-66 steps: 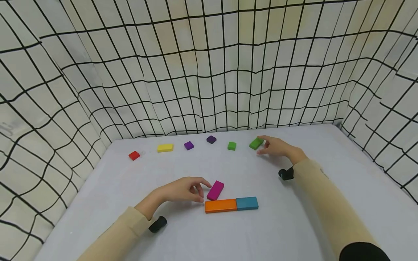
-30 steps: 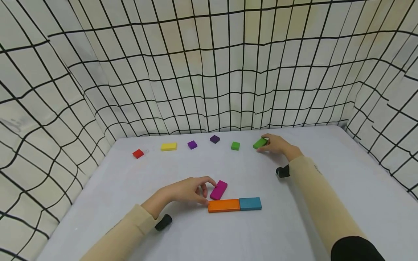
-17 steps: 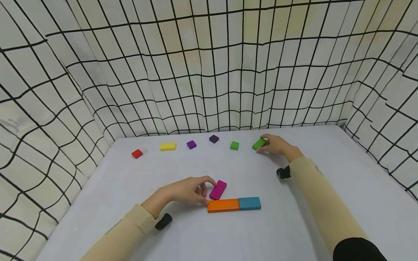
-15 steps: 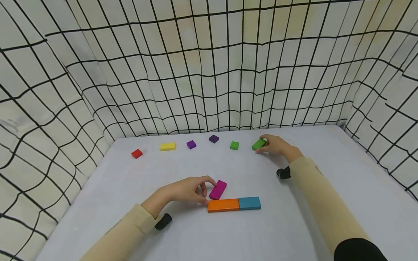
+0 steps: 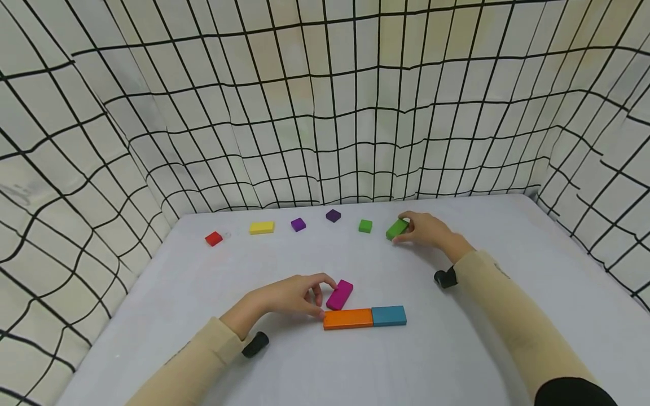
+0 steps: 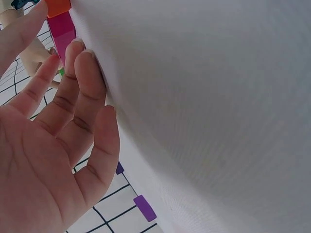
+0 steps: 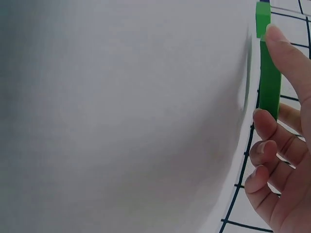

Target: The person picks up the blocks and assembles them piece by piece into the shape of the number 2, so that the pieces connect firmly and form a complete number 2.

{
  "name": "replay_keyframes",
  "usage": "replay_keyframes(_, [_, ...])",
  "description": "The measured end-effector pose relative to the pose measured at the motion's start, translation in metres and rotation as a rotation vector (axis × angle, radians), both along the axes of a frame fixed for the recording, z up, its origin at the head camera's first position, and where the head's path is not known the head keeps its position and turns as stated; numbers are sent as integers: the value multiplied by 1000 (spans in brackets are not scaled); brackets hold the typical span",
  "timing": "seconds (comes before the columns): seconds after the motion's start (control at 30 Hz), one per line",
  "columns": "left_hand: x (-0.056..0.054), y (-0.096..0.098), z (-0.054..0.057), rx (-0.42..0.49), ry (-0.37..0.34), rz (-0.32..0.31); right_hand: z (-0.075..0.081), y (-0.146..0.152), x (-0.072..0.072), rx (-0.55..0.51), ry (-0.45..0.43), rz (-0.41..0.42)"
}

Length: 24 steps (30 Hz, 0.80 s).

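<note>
In the head view, my right hand (image 5: 425, 229) pinches a long green block (image 5: 396, 229) between thumb and fingers at the far right of the table. The right wrist view shows that green block (image 7: 270, 80) with the thumb at one end and a finger at the other. My left hand (image 5: 288, 295) has loosely bent fingers. Its index fingertip touches a magenta block (image 5: 339, 295), and its thumb touches the left end of an orange block (image 5: 347, 319). A blue block (image 5: 389, 316) lies end to end with the orange one. The magenta block lies slanted behind them.
Along the back of the white table (image 5: 244, 270) stand a red block (image 5: 214, 238), a yellow block (image 5: 262, 227), a purple block (image 5: 298, 224), a dark purple block (image 5: 333, 215) and a small green block (image 5: 365, 226). Black grid netting (image 5: 315, 118) surrounds the back and sides.
My right hand has closed on the long green block and shifted it slightly left and nearer. My left hand has come into contact with the magenta and orange blocks, which keep their places.
</note>
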<state>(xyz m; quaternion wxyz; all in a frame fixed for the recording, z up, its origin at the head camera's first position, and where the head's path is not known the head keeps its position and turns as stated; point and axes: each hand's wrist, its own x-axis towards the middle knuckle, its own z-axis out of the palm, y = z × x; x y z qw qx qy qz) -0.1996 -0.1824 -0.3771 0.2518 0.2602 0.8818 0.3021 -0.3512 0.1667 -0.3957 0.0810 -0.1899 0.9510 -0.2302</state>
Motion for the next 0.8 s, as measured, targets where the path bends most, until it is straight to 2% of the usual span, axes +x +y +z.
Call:
replay_keyframes(0.23, [-1, 0, -1, -5, -4, -1, 0, -4, 7, 23, 32, 13])
replay_keyframes(0.53, [0, 1, 0, -5, -2, 2, 1, -11, 14, 29, 12, 49])
replay_keyframes(0.8, [1, 1, 1, -8, -2, 4, 7, -18, 20, 40, 30, 100])
